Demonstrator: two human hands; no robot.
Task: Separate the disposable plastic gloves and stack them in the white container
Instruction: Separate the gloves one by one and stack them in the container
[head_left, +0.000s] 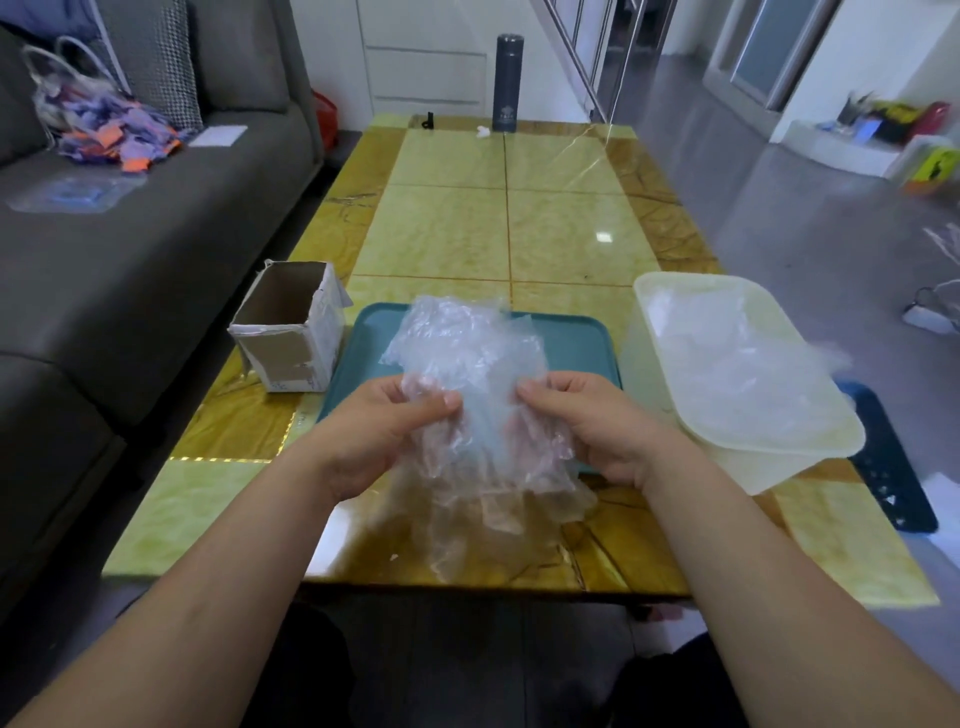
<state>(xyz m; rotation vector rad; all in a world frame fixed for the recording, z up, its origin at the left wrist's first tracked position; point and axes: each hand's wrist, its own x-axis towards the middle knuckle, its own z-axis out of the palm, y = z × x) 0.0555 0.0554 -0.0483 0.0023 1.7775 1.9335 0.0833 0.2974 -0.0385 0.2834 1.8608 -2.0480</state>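
1. Two hands in frame, head view (only view avail.). L hand (384, 431) and R hand (597, 431) are raised over the near edge of the teal tray (582, 338), which lies on the table (561, 218).
2. Finger state: on the L hand my thumb presses against curled fingers and pinches the left side of the glove bundle (467, 364). The R hand does the same on the right side. Neither hand is released or empty.
3. Bundle pos.: in the air between both hands. The upper part fans out above the tray and the lower ends hang toward the table's near edge. It is crinkled clear film w/ layers clinging together. No. of gloves in it: cannot tell.
4. White container (769, 467): on the table to my right, just beside the tray, top open. The stacked gloves (737, 364) lie inside as clear film. Count unreadable.
5. Misc.: open cardboard box (291, 358) left of the tray. Dark flask (506, 83) stands at the far end of the table.
6. Step in hand (est.): separation. I am working one glove loose from the bundle. The task looks partly done, since some film sits in the container and the rest is in my grip.
7. Next move req. (est.):
   - Hold the bulk w/ one hand and slide the other thumb to lift a single layer.
   - Pull apart slowly, as the film clings and may drag a second glove along.
   - Verify qty = 1, then carry it right and lay it flat on the stack.
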